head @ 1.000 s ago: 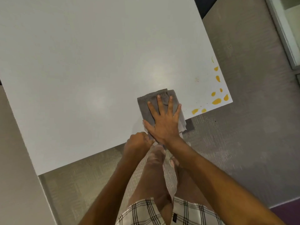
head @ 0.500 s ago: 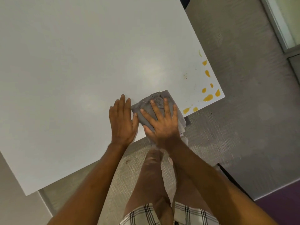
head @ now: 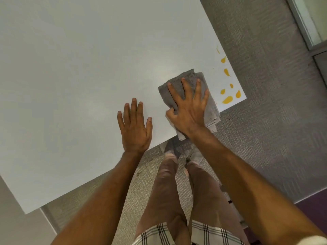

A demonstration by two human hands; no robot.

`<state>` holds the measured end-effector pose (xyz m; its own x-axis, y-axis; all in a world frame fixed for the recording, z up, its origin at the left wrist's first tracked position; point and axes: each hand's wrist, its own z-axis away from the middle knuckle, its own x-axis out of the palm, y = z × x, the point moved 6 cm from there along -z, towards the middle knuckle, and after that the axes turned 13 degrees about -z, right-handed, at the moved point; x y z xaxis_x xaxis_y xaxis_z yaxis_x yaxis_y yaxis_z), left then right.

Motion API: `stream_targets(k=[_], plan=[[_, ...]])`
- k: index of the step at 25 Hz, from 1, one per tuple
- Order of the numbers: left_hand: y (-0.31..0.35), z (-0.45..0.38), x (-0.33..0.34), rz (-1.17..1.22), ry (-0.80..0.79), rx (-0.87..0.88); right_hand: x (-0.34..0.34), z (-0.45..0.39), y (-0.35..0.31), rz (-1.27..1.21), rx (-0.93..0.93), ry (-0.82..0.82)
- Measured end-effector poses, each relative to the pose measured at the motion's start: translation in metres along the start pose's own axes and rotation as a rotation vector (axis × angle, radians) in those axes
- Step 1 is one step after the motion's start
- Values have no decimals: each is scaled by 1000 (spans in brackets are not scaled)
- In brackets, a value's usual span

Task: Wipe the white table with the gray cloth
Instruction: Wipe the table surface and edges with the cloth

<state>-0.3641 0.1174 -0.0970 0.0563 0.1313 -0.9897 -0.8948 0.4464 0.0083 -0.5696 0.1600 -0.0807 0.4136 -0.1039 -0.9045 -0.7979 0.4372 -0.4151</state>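
The folded gray cloth (head: pixel 210 105) lies on the white table (head: pixel 79 68) near its front right corner, its near end hanging over the edge. My right hand (head: pixel 187 106) presses flat on the cloth with fingers spread and the thumb hooked at its left side. My left hand (head: pixel 135 126) rests flat on the bare table to the left of the cloth, fingers apart, holding nothing. Several yellow-orange spots (head: pixel 227 99) mark the table by the right corner, just right of the cloth.
Gray carpet (head: pixel 265 85) surrounds the table on the right and front. My legs (head: pixel 169 183) stand at the table's front edge. A glass door frame (head: pixel 304 29) is at the far right, and a purple floor strip (head: pixel 315 209) lies at lower right.
My left hand rose from the table's edge onto the tabletop, first beside the cloth, then apart from it. My right hand pushed the cloth toward the yellow spots, covering two front ones.
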Motion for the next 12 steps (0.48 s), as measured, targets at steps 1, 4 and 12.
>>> stream_targets(k=[1, 4, 12], plan=[[-1, 1, 0, 6, 14, -1, 2, 0, -9, 1, 30, -14], [-3, 3, 1, 11, 42, 0, 6, 29, -22, -39, -56, -12], [1, 2, -1, -3, 4, -18, -12, 41, 36, 42, -107, 52]])
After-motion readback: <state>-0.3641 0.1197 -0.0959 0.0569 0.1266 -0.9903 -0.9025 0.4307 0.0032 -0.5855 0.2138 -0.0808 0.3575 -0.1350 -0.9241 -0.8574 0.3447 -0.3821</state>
